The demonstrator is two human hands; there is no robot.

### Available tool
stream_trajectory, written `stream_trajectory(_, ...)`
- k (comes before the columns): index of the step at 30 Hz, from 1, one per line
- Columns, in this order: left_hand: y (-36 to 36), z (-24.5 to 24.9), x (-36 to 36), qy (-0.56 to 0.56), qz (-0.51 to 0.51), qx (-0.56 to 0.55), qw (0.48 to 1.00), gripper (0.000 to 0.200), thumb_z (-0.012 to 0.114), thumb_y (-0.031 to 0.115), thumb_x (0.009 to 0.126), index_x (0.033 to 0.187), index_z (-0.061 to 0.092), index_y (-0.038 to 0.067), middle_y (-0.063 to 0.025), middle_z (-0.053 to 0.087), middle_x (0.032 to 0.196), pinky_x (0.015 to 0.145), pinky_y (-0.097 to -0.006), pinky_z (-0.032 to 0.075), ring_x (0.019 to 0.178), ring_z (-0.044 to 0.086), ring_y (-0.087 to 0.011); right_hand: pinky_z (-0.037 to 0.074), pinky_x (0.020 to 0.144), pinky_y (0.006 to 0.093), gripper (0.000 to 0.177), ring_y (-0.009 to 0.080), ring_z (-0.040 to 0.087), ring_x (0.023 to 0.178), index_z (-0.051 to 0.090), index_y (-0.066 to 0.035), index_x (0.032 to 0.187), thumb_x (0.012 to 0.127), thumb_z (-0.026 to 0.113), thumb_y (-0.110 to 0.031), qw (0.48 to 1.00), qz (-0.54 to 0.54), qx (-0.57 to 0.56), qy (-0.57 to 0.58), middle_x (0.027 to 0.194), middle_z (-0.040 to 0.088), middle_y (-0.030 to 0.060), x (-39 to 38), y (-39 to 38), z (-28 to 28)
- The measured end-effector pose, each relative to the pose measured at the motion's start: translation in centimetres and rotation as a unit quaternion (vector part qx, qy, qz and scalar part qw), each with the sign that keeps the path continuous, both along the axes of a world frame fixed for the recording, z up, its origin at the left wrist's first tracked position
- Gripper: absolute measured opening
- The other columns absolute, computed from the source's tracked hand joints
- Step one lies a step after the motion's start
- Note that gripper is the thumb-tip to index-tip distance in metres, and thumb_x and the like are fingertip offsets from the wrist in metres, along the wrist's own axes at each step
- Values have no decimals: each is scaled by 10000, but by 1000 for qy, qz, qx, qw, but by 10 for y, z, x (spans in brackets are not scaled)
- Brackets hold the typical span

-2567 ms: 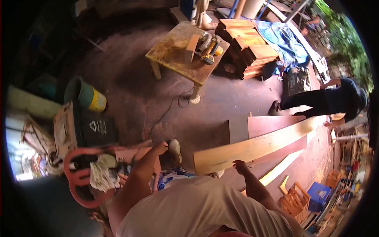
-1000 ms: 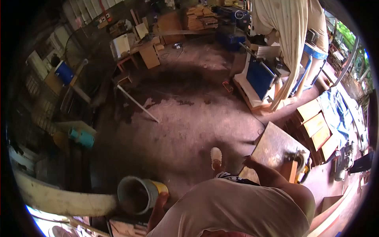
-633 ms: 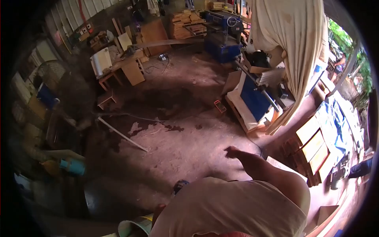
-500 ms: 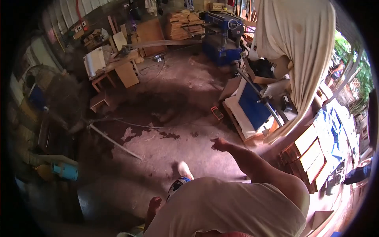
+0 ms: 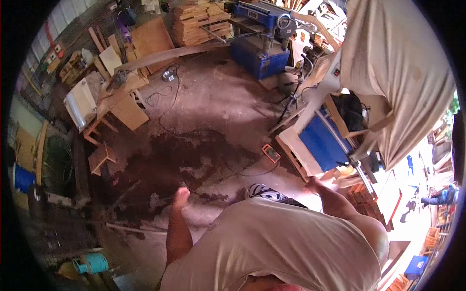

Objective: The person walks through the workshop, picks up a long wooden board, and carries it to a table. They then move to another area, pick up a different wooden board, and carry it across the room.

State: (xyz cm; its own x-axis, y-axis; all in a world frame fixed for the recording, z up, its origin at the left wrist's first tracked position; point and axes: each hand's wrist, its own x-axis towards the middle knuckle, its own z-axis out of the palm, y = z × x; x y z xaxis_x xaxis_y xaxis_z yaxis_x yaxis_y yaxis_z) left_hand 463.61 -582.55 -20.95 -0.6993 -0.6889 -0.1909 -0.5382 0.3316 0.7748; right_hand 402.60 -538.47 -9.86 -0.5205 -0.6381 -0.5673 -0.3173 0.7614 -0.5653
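My left hand (image 5: 181,197) hangs over the floor (image 5: 213,169) in front of my body, near the edge of a dark wet patch. It is small and smeared, so how its fingers lie does not show. My right hand (image 5: 314,185) is out to the right, close by the lower corner of a machine table (image 5: 323,143) with a blue top and a metal rail. Bright light washes over its fingers. A wooden crate-like stack (image 5: 363,201) lies just beyond that hand. An orange-rimmed device (image 5: 271,153) rests on the floor ahead of it.
A cable (image 5: 242,174) trails over the floor. Ahead stands a blue planer-like machine (image 5: 259,56) beside stacked boards (image 5: 199,24). A wooden bench (image 5: 124,111) is at left, a turquoise gas cylinder (image 5: 92,263) at lower left. A beige curtain (image 5: 403,72) hangs at right, with a person (image 5: 441,196) beyond.
My body and view have shifted forward and turned. My left hand has swung up from beside my body to the front. My right hand is now nearer the blue-topped table.
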Motion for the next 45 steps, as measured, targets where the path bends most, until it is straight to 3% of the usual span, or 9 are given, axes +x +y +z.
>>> stream_trajectory(5, -170, 181, -80, -70, 106, -24, 992, 339, 597, 213, 812, 1083, 549, 16, -89, 626, 896, 758, -332, 469, 858, 593, -185, 494, 671, 409, 559, 334, 616, 785, 446, 113, 1066, 726, 714, -240, 876, -289, 107, -371, 847, 626, 176, -93, -119, -103)
stream_trajectory(7, -216, 182, -80, -97, 80, -8, 992, 322, 596, 206, 814, 1075, 554, 22, -88, 628, 877, 748, -327, 470, 835, 595, -186, 475, 741, 419, 581, 312, 611, 857, 447, 101, 1113, 741, 676, -283, 972, 176, 149, -39, 879, 625, 197, -70, -237, 3)
stream_trajectory(10, -252, 186, -91, -122, 145, 119, 975, 272, 600, 177, 814, 1044, 567, 36, -89, 616, 809, 681, -306, 480, 757, 590, -176, 486, 736, 387, 592, 276, 625, 846, 426, 63, 1206, 733, 647, -216, 888, 437, 7, 147, 902, 638, 193, -89, -406, 23)
stream_trajectory(16, -268, -10, -46, 203, 194, 420, 863, 194, 601, 167, 830, 975, 569, 41, -50, 562, 731, 510, -298, 455, 652, 556, -142, 479, 846, 339, 657, 247, 596, 958, 327, -85, 1346, 724, 535, -122, 769, 633, 53, 72, 1031, 642, 74, -51, -747, 102)
stream_trajectory(20, -273, -6, -74, 18, 299, 381, 875, 191, 591, 163, 828, 968, 573, 35, -39, 561, 755, 553, -283, 445, 675, 545, -136, 484, 833, 335, 722, 253, 606, 933, 228, -76, 1383, 735, 544, -116, 712, 698, -43, 57, 1041, 641, 78, -25, -924, 100)
stream_trajectory(27, -543, -16, -67, -43, 280, 319, 905, 187, 573, 156, 826, 957, 580, 23, -19, 560, 798, 626, -257, 428, 716, 528, -125, 498, 736, 304, 707, 223, 633, 814, 246, -62, 1377, 765, 599, -70, 863, 476, -157, -54, 913, 664, 96, -36, -1158, -13)
stream_trajectory(31, -804, 120, -72, -109, 295, 186, 931, 187, 563, 153, 824, 951, 584, 17, -7, 560, 823, 668, -243, 419, 739, 517, -119, 509, 590, 299, 642, 215, 627, 691, 244, -132, 1396, 837, 546, -40, 918, 300, -53, -256, 921, 640, 181, -89, -1250, -88)
stream_trajectory(36, -993, 150, -68, 206, 428, 11, 880, 281, 547, 208, 873, 1104, 546, 48, -33, 588, 880, 712, -259, 444, 768, 544, -129, 486, 493, 312, 693, 211, 596, 572, 164, -124, 1418, 835, 521, -11, 947, 111, -79, -290, 856, 647, 181, -89, -1365, -48)
stream_trajectory(45, -1022, 89, -46, -174, 357, 94, 913, 222, 554, 157, 859, 1054, 572, 52, -69, 603, 977, 817, -315, 451, 922, 561, -182, 452, 437, 347, 703, 235, 531, 441, 613, 68, 830, 872, 352, -584, 887, 25, 148, -437, 646, 623, 160, -165, -1606, -183)
